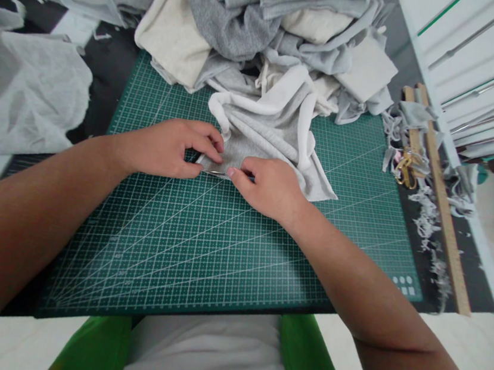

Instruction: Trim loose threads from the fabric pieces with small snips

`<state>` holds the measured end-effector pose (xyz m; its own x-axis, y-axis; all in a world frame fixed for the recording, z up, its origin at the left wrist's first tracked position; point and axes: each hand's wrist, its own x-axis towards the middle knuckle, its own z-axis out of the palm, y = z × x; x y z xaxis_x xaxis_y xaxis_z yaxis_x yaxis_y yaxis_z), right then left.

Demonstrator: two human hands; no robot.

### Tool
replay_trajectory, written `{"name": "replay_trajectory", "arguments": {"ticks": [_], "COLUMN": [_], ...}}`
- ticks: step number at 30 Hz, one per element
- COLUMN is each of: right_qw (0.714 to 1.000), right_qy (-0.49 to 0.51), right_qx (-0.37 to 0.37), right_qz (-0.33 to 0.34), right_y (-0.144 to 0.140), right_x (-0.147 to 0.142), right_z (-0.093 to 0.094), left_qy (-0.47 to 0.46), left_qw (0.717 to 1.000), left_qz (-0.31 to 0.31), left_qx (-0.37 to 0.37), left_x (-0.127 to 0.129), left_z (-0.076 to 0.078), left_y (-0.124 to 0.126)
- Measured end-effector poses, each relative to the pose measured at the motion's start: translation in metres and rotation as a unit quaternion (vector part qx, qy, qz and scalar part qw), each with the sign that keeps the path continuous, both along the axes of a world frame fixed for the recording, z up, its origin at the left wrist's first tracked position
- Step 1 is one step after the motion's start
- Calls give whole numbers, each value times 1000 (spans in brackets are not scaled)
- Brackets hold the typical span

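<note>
A light grey knit fabric piece (258, 127) with rolled white edges lies crumpled on the green cutting mat (220, 254). My left hand (175, 147) is at its near left corner, the fingertips resting on the cloth and the thumb at its edge. My right hand (269, 185) is closed, thumb and index finger together, just right of the left one on the same near edge. From its fingertips a thin silvery metal tool (216, 173) points left along the cloth edge. Most of that tool is hidden, so its kind is unclear.
A heap of grey and cream fabric (234, 27) covers the mat's far side. Pale cloth (28, 92) lies at left. On the right are wooden rulers (444, 215), gold-handled scissors (406, 168) and fabric scraps (425, 219). Metal rods (476, 36) stand beyond the table edge.
</note>
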<state>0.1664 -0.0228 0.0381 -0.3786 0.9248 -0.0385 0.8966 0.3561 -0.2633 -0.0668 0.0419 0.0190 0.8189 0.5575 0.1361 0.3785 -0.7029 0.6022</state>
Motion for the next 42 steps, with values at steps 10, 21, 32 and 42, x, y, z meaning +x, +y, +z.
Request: {"name": "replay_trajectory", "arguments": {"ticks": [10, 21, 32, 42], "right_qw": [1000, 1000, 998, 997], "right_qy": [-4, -20, -58, -71], "right_qx": [10, 1, 10, 28], "right_qz": [-19, -14, 0, 9], "right_y": [2, 1, -2, -2], "right_x": [-3, -4, -8, -11], "right_z": [-1, 1, 4, 2], "left_qy": [-1, 20, 17, 17], "left_qw": [1000, 999, 999, 999], "left_qz": [0, 20, 34, 36], "left_qx": [4, 42, 12, 9], "left_x": [-1, -7, -9, -10], "left_z": [-1, -2, -1, -3], "left_y": [1, 8, 9, 9]}}
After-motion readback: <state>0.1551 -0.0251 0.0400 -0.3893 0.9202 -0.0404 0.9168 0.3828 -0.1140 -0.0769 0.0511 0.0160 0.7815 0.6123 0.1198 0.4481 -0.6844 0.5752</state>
